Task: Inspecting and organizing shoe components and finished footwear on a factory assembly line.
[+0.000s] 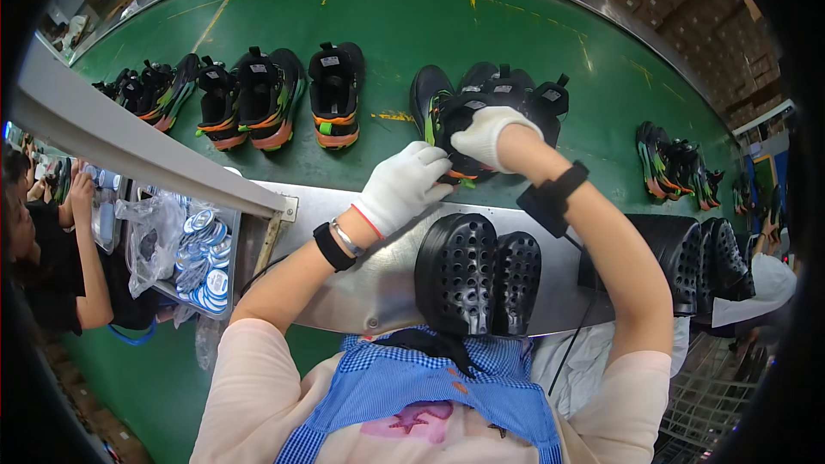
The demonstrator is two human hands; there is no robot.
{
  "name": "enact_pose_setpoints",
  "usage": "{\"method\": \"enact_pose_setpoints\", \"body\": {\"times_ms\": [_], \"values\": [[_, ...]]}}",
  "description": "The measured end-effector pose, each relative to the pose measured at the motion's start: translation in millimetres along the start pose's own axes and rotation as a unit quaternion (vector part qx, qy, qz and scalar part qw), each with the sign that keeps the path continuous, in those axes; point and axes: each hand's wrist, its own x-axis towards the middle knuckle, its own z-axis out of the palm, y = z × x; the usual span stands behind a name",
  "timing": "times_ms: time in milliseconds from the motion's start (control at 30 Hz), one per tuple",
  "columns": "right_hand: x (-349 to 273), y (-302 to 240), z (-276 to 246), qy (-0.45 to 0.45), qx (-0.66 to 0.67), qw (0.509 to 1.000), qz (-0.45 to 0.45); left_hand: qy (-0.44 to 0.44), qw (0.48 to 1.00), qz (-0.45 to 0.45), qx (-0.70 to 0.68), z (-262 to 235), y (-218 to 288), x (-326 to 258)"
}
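Observation:
Both my hands wear white gloves and meet over a pair of black sneakers with green and orange trim on the green conveyor belt. My right hand grips the top of the sneaker nearest me. My left hand touches the heel of the same sneaker from the near side. Each wrist carries a black band.
More black sneakers stand in pairs along the belt to the left, and another group to the right. Black perforated foot-shaped forms stand on the metal shelf before me. A bin of round blue-white tags and another person are at left.

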Motion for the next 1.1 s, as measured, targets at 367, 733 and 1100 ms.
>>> {"method": "enact_pose_setpoints", "body": {"times_ms": [367, 733, 1100], "values": [[58, -18, 51, 0.079, -0.041, 0.996, -0.001, -0.032, 0.996, -0.081, 0.021, -1, -12, 7], [47, -25, 26, -0.01, -0.231, 0.968, -0.098, -0.301, 0.93, -0.21, 0.02, -13, -12, 43], [82, -4, 53, 0.177, -0.197, 0.959, -0.102, -0.417, 0.887, -0.192, 0.039, -11, -20, 66]]}}
